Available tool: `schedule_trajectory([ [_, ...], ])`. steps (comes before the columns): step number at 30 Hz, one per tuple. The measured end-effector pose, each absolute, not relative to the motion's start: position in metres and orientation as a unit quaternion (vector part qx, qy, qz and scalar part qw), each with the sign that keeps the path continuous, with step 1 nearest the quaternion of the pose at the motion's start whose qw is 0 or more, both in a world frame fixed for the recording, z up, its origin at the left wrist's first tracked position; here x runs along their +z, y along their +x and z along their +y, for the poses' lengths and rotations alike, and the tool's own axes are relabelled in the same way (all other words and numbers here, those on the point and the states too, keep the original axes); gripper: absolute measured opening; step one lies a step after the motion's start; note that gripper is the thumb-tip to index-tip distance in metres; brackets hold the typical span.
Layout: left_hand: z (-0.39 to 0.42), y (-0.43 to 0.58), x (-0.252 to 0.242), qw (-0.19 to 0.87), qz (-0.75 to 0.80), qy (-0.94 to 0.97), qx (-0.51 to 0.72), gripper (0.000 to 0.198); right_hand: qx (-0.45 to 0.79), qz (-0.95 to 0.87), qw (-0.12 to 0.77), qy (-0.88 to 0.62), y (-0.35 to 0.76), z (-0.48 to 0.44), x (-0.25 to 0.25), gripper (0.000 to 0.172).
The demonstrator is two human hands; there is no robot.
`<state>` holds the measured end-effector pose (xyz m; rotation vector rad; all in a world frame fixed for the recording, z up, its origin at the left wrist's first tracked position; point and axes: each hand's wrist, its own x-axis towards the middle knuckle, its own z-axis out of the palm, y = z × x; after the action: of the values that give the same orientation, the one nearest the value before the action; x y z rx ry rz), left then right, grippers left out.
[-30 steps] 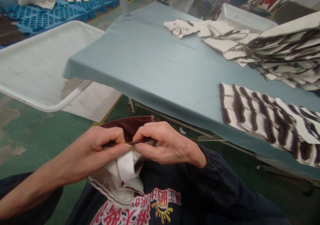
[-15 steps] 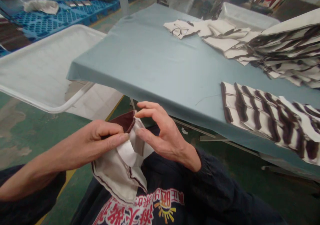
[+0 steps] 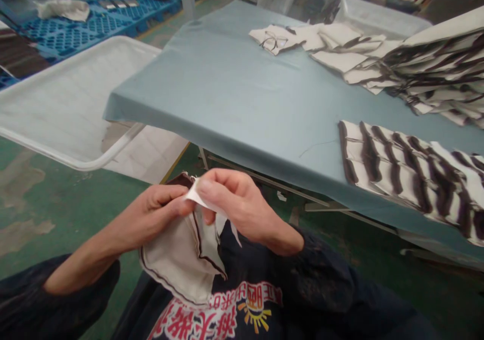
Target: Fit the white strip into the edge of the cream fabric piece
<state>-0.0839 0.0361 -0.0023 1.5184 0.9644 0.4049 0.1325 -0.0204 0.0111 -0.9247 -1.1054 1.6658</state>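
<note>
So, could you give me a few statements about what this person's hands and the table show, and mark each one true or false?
1. Both hands, left hand and right hand, hold the cream fabric piece. True.
2. The fabric piece lies flat on the blue table. False: it is held in front of the table, over the lap.
3. A row of overlapping striped pieces lies on the table. True.
4. The white tray holds folded cloth. False: no cloth shows in it.
</note>
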Motion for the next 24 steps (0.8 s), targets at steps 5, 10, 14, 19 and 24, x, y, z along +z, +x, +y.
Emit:
schedule_trajectory([
  [5, 0.014, -0.084, -0.013, 0.663, 0.492, 0.524, 0.209, 0.056, 0.49, -0.519, 0.525, -0.464, 0.143, 0.022, 0.011, 0.023],
  [10, 0.004, -0.097, -0.021, 0.686, 0.541, 0.429, 0.231, 0.068, 0.376, -0.546, 0.565, -0.492, 0.144, -0.012, -0.012, 0.018],
  [14, 0.002, -0.101, -0.017, 0.686, 0.555, 0.402, 0.245, 0.066, 0.285, -0.653, 0.534, -0.455, 0.117, -0.054, -0.022, 0.011],
  [19, 0.0, -0.098, -0.01, 0.684, 0.566, 0.39, 0.246, 0.052, 0.165, -0.689, 0.537, -0.457, 0.094, -0.059, -0.023, 0.014],
  [24, -0.001, -0.094, -0.01, 0.663, 0.584, 0.389, 0.261, 0.047, 0.171, -0.674, 0.488, -0.529, 0.086, -0.057, -0.023, 0.019],
])
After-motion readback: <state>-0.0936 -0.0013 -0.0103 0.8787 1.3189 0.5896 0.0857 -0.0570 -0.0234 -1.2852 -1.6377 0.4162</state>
